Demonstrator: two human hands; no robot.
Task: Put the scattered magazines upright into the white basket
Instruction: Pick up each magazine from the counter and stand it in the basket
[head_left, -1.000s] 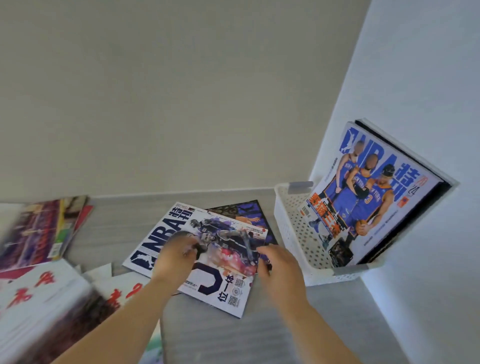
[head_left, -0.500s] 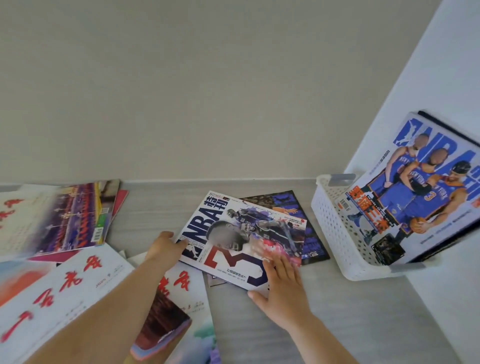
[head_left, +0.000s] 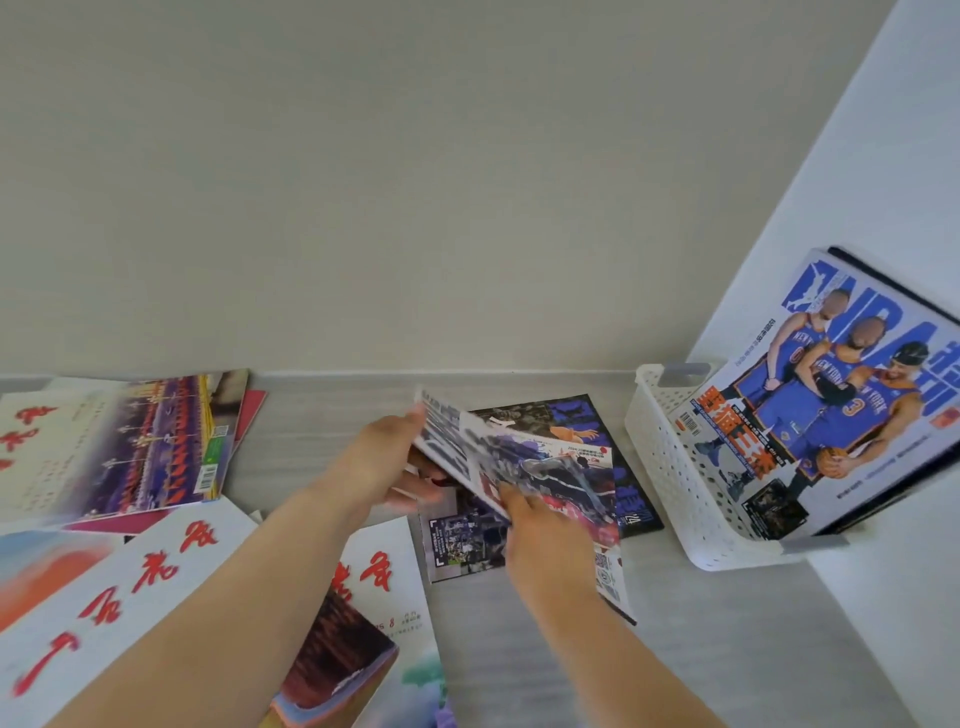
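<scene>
Head view, centre of frame: a glossy NBA magazine (head_left: 550, 467) held tilted off the grey surface (head_left: 727, 649), left edge high, lower right corner low. Pinched at that raised edge by the left hand (head_left: 382, 457), thumb on top and fingers (head_left: 415, 491) curled underneath. Clamped along the near edge by the right hand (head_left: 540, 545), fingers (head_left: 514, 501) bent onto the cover. Directly beneath, lying flat and not yet picked up: a dark magazine (head_left: 592, 421) and a smaller printed piece (head_left: 462, 545).

Right of frame, apart from both hands: the white basket (head_left: 670, 467), perforated and pushed against the white side wall (head_left: 857, 156). Already inside, a blue-cover magazine (head_left: 831, 405), leaning back at a slant rather than fully upright.

Left and lower left of frame: more magazines fanned flat, among them red-lettered covers (head_left: 130, 587) and a purple-toned cover (head_left: 156, 447).

Judged by the thin edge and shiny face: light, floppy and slick, prone to sag or slide if taken by one corner. Best gripped at two opposite edges or along the spine, then turned on edge before lowering in beside the leaning copy.
</scene>
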